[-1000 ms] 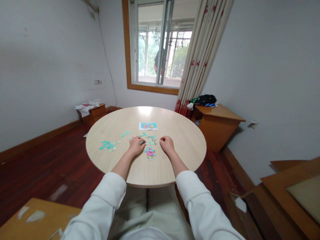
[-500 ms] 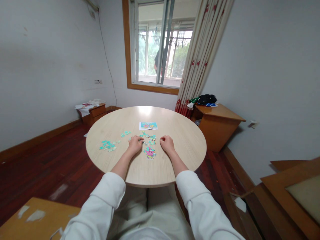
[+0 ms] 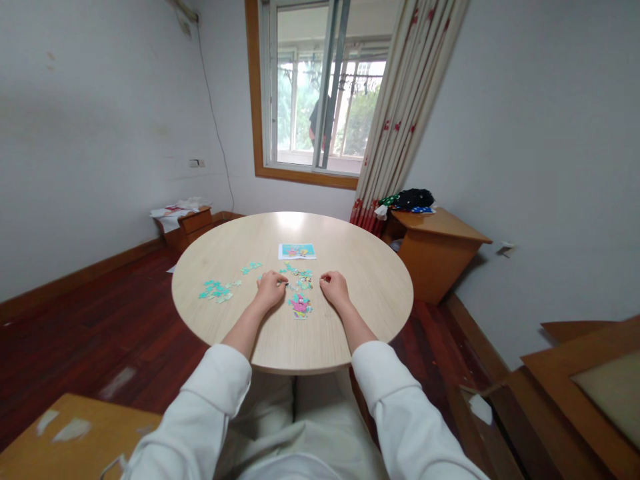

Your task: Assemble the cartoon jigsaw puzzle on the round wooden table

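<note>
The left hand (image 3: 271,289) is reaching over the table (image 3: 370,267), its fingers curling partway toward the thumb; whether they are gripping anything cannot be told. The right hand (image 3: 334,288) is facing it, fingertips lying close together, any hold being too small to make out. The joined puzzle (image 3: 301,305) is lying between and slightly nearer than the hands; loose pieces (image 3: 305,274) are lying just beyond it, a card (image 3: 297,251) beyond these, and a pile of pieces (image 3: 215,291) well left.
</note>
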`<state>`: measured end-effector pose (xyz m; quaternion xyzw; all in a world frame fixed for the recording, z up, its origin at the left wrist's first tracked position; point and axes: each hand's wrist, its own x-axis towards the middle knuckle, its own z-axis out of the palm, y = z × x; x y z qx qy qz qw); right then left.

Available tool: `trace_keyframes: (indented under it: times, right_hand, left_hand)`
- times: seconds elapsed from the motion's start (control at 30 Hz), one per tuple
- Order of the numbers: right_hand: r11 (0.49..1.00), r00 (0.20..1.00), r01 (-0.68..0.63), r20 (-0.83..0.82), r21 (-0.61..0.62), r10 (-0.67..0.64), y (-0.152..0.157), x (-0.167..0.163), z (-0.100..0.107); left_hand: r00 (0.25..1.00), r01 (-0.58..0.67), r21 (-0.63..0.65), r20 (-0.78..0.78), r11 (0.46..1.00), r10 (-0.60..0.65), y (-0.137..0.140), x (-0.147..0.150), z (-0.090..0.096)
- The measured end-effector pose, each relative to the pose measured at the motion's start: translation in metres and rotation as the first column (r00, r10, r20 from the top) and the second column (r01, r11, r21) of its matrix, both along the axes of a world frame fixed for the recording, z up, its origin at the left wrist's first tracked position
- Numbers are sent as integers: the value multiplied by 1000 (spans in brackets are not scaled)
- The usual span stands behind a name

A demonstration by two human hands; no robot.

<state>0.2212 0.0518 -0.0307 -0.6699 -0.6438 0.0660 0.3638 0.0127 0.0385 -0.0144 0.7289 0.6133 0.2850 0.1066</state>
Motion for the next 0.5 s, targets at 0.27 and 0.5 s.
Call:
trace_keyframes:
  times: [0.27,0.5]
  right_hand:
    - [1000,1000,-1,-1,4,1,1,-1,0]
    - [1000,1000,-2,-17,11,2,0,-2,0]
  left_hand:
    - [991,51,5,-122,999,-50,-3,0,0]
    - [988,1,-8,-156,1000,-2,-2,1,0]
